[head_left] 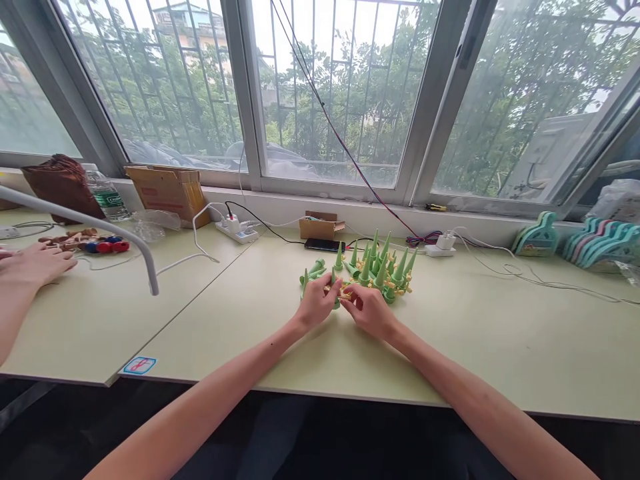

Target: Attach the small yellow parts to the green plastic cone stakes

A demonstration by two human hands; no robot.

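My left hand (316, 303) is closed around a green plastic spike (333, 275), whose pointed tip sticks up between thumb and fingers. Close beside it, my right hand (369, 311) is pinched at the side of the same spike, over a small yellowish part (345, 293) mostly covered by the fingertips. Behind both hands stands a cluster of green spikes (381, 272), most upright with points up, with small yellow pieces (409, 288) at their bases. A few more green spikes (316, 268) lie on their sides to the left.
On the pale table (500, 333), a phone (325, 245) lies before a small open carton (320, 227). Power strips (236, 230) and cables run along the window. Teal hangers (605, 241) sit far right. At left, another person's hand (43, 263) is near red and blue pieces (106, 245).
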